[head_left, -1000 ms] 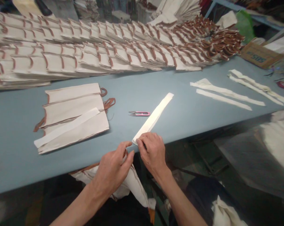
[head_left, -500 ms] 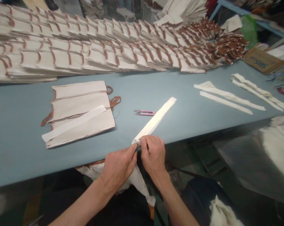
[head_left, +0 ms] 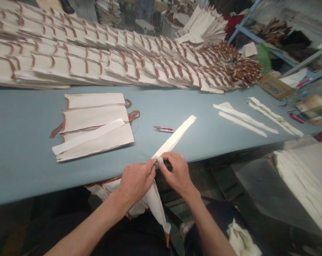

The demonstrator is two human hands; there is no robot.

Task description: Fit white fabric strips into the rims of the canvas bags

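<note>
At the near table edge, my left hand (head_left: 138, 183) is closed in a pinch on a white cloth piece with brown edging (head_left: 152, 199), which hangs down over my lap. Close beside it, my right hand (head_left: 177, 172) pinches the near end of a white fabric strip (head_left: 175, 138). The strip's far end lies on the table, pointing away to the right. Where the cloth and strip meet, my fingers partly hide them. Thread snips (head_left: 163, 129) with pink handles lie just left of the strip. To the left, another white strip (head_left: 89, 137) rests across folded cloth pieces (head_left: 97, 115).
Long overlapping rows of brown-edged cloth pieces (head_left: 110, 67) line the back of the blue table (head_left: 25, 142). Several loose strips (head_left: 243, 119) lie to the right. A cardboard box (head_left: 275, 87) sits at the far right. White cloth (head_left: 305, 174) is stacked at lower right.
My right hand's fingers have shifted and opened out slightly around the strip's near end, which now shows between the hands. My left hand stays at the edge. The view has turned slightly right.
</note>
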